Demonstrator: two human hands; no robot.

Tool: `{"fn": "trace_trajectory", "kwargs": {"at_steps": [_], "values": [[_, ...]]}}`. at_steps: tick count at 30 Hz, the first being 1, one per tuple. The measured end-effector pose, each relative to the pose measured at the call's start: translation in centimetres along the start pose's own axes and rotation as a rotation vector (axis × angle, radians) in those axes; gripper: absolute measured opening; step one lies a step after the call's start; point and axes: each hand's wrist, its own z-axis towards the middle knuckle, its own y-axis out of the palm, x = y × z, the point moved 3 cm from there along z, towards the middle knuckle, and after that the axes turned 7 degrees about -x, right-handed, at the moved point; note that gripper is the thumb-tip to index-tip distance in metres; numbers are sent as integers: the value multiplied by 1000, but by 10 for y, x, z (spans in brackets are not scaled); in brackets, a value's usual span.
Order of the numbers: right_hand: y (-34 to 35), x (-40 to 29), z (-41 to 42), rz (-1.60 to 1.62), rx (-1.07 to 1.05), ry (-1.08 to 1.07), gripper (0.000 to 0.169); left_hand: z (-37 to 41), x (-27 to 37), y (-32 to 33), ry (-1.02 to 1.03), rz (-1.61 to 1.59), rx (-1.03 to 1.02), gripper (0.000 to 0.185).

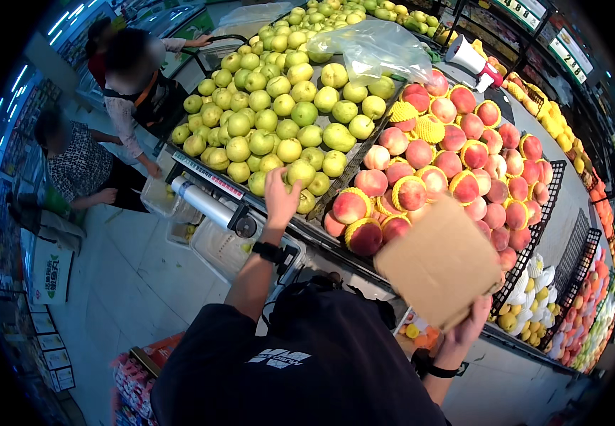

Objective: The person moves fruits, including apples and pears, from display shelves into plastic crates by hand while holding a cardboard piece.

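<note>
My left hand [282,198] reaches onto the front corner of a heap of yellow-green pears [261,100]. Its thumb and fingers close against one pear [301,173]; the fingers' far side is partly hidden. In my right hand [467,322] is a flat, squarish piece of brown cardboard [440,261], gripped at its lower right edge. The cardboard is tilted above the front of a pile of peaches [448,163] and covers some of them. Several peaches wear yellow foam nets [429,129].
A clear plastic bag [374,48] lies over the pears. A megaphone [472,61] stands behind the peaches. Black lattice dividers [539,213] edge the peach pile. White-netted fruit [534,293] lies at right. A roll holder [203,202] juts from the front. People [145,101] stand at left.
</note>
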Motion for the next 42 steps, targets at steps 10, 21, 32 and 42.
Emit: {"fn": "trace_trajectory", "kwargs": {"at_steps": [10,21,32,42], "values": [[19,8,24,-612,-66,-78,42,-90,-54,-66,-423,-188,-3,34],[7,-7,37,516,-431,38,42,-80,-26,-53,-309,-297,-61,9],[1,5,17,-183,45,154,40,-12,16,-20,28,181,-201,68],[-23,-8,11,-243,168,90,44,51,8,34,-46,496,-589,82]]}}
